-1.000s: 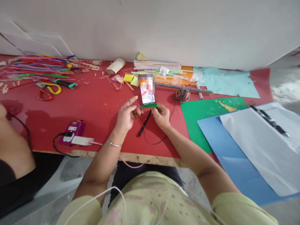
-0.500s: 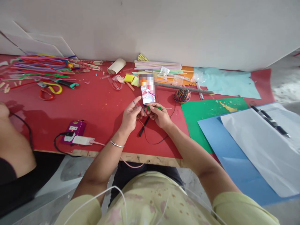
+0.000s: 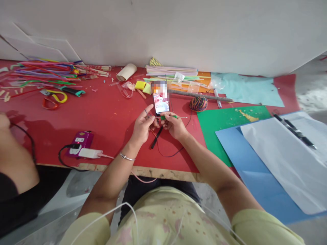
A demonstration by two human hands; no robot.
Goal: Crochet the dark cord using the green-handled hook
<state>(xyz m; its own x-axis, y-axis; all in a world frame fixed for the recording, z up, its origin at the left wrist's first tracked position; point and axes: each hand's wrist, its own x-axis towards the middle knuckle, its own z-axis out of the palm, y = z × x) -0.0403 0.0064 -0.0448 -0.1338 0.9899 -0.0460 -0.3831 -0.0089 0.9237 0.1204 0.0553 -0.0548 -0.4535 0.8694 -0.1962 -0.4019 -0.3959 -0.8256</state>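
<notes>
My right hand (image 3: 173,125) grips a thin crochet hook (image 3: 172,117) with a green middle, and its metal end points right. Close beside it, my left hand (image 3: 143,126) pinches thumb to fingers, with dark yarn (image 3: 146,111) passing over the raised index finger. What sits between the pinched fingertips is too small to make out clearly. From the hands a strand loops down over the red table and up to a multicoloured yarn ball (image 3: 198,103) on the right. Just beyond my fingers a phone (image 3: 161,102) shows a lit picture. Below them lies a black stick-like thing (image 3: 156,137).
Scissors (image 3: 53,98), pipe cleaners (image 3: 48,73) and a cardboard tube (image 3: 127,72) lie left. A purple power adapter (image 3: 83,141) sits near the front edge. Right are a grey rod (image 3: 204,96), green sheet (image 3: 217,126) and blue folder (image 3: 255,180). Another person's arm (image 3: 15,153) is far left.
The picture on the phone screen differs slightly. Both hands keep nearly the same place and hold, with only a tiny shift of the right fingers on the hook.
</notes>
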